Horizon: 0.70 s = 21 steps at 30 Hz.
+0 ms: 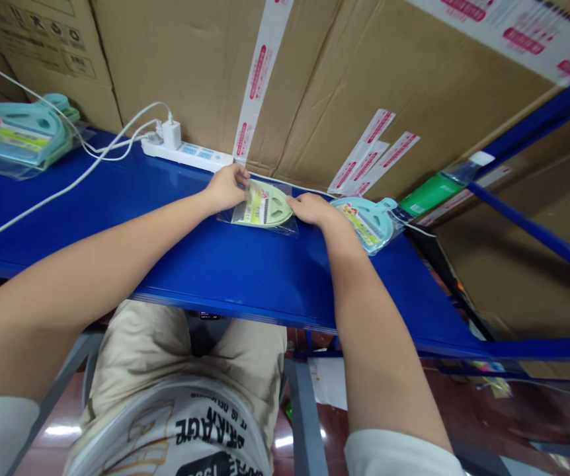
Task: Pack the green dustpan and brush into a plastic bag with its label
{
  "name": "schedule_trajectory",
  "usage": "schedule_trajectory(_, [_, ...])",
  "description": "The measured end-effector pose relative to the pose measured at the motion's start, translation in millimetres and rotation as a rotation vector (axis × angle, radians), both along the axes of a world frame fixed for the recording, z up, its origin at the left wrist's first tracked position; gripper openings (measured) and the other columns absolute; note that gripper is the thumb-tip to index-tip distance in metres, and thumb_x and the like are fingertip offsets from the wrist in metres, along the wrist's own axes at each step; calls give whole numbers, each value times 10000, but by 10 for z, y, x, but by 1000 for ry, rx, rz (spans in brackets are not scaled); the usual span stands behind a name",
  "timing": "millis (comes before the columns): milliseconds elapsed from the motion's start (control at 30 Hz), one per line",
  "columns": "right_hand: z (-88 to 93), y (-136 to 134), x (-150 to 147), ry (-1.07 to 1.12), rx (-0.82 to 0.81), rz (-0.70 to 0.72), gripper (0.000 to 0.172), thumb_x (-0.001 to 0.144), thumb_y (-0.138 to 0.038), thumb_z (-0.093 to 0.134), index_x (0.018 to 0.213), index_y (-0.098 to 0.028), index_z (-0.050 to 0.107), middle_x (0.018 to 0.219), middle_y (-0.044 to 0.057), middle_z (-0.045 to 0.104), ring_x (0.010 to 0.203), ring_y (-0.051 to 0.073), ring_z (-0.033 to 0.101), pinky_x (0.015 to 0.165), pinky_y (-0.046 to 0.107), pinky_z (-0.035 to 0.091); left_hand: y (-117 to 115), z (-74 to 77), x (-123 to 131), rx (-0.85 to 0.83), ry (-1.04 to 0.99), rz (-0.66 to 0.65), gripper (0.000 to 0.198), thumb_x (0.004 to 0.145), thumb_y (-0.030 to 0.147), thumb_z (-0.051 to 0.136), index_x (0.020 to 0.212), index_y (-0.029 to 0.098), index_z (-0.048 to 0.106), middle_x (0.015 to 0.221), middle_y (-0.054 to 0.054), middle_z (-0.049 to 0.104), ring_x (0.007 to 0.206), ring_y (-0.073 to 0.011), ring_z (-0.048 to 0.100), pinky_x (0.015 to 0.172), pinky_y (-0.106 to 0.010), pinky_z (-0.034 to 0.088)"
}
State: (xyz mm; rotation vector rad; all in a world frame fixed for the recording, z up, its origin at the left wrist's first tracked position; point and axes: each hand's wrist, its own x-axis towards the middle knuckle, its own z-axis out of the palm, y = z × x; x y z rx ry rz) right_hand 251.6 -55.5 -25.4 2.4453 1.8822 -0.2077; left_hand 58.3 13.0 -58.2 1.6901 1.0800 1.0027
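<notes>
Bagged green board near the back edge of the blue bench, my left hand half-curled at its left end, my right hand bent at its right tip, grip firmness I cannot tell

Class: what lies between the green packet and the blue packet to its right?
In the head view, the right hand lies between the green packet and the blue packet, touching the green one; a white cable runs behind.
</notes>
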Motion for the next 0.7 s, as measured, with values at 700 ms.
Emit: schedule_trajectory(700, [17,-18,-21,-11,-17,10,568,1149,-433,353,1318,-108,789,1443,203,718,1388,320,665,1100,335,510,-56,-56,54,14,-86,-41,324,688,-83,682,738,216,565,791,40,626,754,-118,600,909,-284,535])
